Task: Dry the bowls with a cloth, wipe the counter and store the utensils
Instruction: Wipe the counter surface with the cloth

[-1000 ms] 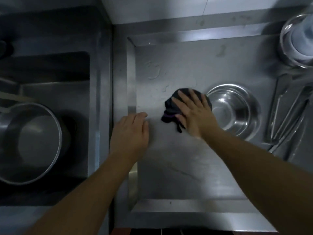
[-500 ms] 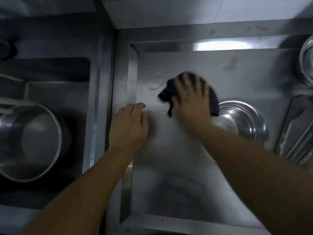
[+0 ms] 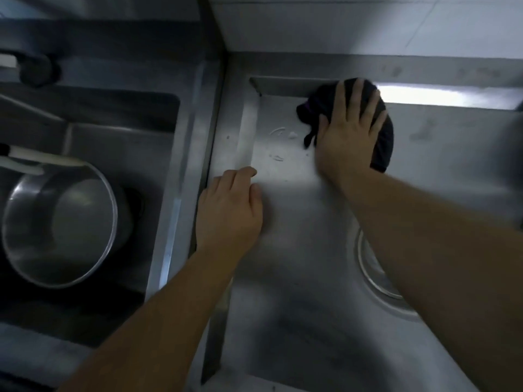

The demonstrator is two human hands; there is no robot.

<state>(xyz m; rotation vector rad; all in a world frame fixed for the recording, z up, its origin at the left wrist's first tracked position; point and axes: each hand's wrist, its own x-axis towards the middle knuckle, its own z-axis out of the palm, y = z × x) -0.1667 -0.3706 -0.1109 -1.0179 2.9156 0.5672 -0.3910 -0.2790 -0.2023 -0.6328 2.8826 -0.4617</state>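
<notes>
Right grip: the right hand (image 3: 346,134) lies flat, fingers spread, pressing a crumpled dark cloth (image 3: 382,137) onto the surface; nothing is clasped.
Cloth: at the far edge of the recessed stainless-steel table (image 3: 297,250), against its back wall.
Left grip: the left hand (image 3: 229,210) rests palm down, loosely uncurled and empty, at the table's left rim.
Bowl: a round steel bowl (image 3: 373,274) sits near, mostly hidden under the right forearm.
Sink: a steel pot (image 3: 60,224) sits in the dark sink basin (image 3: 119,131) to the left.

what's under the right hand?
The dark cloth, pressed flat on the steel counter by the right hand near the back rim. The cloth's middle and the counter beneath it are covered.
</notes>
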